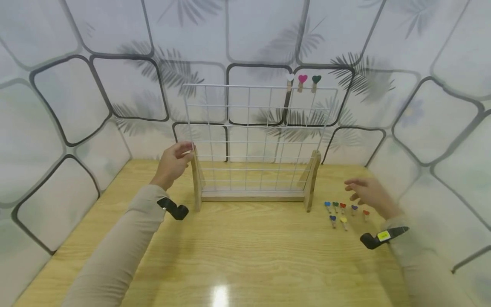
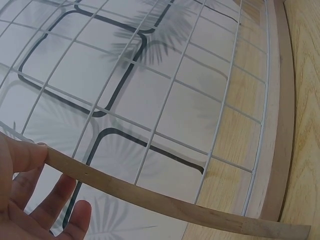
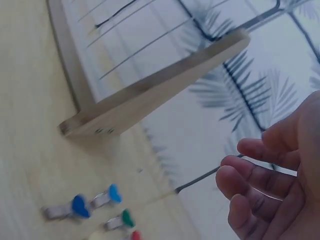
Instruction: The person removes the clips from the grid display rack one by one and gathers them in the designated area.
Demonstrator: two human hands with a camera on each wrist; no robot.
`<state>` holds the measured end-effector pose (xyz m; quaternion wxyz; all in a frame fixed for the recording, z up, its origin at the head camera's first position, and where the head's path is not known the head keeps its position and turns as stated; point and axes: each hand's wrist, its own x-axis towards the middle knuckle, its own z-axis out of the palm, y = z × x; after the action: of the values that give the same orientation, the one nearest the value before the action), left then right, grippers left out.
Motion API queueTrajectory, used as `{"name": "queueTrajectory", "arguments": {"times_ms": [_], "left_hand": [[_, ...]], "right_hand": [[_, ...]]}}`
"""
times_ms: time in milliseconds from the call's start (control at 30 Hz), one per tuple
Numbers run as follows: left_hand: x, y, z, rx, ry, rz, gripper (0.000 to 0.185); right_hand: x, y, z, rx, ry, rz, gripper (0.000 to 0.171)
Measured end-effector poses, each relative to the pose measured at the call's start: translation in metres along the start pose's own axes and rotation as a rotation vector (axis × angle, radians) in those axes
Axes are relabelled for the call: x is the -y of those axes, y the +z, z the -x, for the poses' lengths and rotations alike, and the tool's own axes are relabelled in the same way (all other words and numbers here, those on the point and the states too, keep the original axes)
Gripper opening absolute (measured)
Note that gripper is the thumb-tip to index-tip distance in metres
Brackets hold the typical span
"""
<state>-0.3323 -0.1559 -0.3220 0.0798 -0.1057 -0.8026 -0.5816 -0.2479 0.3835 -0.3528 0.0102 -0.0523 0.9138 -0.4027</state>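
Observation:
A white wire grid rack [image 1: 267, 128] stands upright in a wooden base with two side posts. At the top of the left post [image 2: 150, 197], my left hand [image 1: 174, 164] pinches the post's end between thumb and fingers. White [image 1: 290, 78], pink [image 1: 302, 80] and green [image 1: 316, 80] heart clothespins are clipped on the top wire, toward the right. My right hand [image 1: 370, 195] hovers over the table to the right of the rack, fingers loosely bent, nothing in them. Below it lie several small heart clothespins, among them a yellow one [image 1: 344, 221] and a dark blue one [image 3: 80, 206].
The rack stands on a light wood-grain table [image 1: 238, 247]. A pale patterned cloth [image 1: 261, 38] with dark outlines and leaf prints rises behind and at both sides. Black wrist cameras sit on both sleeves.

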Motion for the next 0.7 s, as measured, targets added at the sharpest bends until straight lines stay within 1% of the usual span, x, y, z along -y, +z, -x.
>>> {"name": "queueTrajectory", "arguments": {"times_ms": [267,400,500,633,700], "left_hand": [[0.001,0.000,0.000,0.008,0.004,-0.007,0.038],[0.001,0.000,0.000,0.006,0.004,-0.006,0.038],[0.001,0.000,0.000,0.003,0.003,-0.006,0.038],[0.001,0.000,0.000,0.003,0.000,-0.001,0.038],[0.002,0.001,0.000,0.004,-0.001,0.001,0.038]], "right_hand": [[0.049,-0.021,-0.012,0.007,-0.030,-0.154,0.051],[0.073,-0.026,-0.018,-0.002,-0.070,-0.217,0.043],[0.090,-0.027,-0.024,-0.021,-0.091,-0.237,0.041],[0.112,-0.029,-0.028,-0.059,-0.120,-0.223,0.049],[0.124,-0.030,-0.030,-0.076,-0.135,-0.230,0.050]]}}
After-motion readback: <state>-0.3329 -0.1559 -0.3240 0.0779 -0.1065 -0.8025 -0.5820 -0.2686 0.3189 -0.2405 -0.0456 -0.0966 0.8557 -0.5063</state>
